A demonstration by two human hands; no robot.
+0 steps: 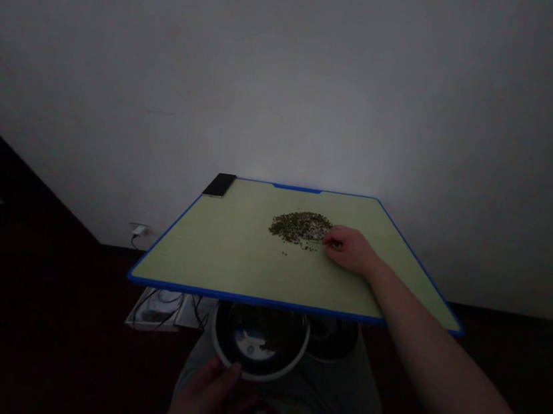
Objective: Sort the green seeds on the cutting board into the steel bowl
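A loose pile of small dark green-brown grains (301,226), perhaps beans or seeds, lies spread on a pale yellow-green table (230,255) with a blue rim. At the pile's right edge rests my right hand (347,248), its fingers curled together in a pinch. A thin line shows by the fingertips, too faint to name, and what they hold is hidden. Below the table's front edge, my left hand (208,390) grips the near rim of a dark bowl (256,374) with a pale rim. Inside the bowl some dark grains lie to the right, dimly seen.
A black phone (219,185) lies at the table's far left corner. Behind the table stands a plain wall (292,81) with a plugged-in charger (139,230). A second dark round container (333,338) and a box with cables (157,310) sit under the table.
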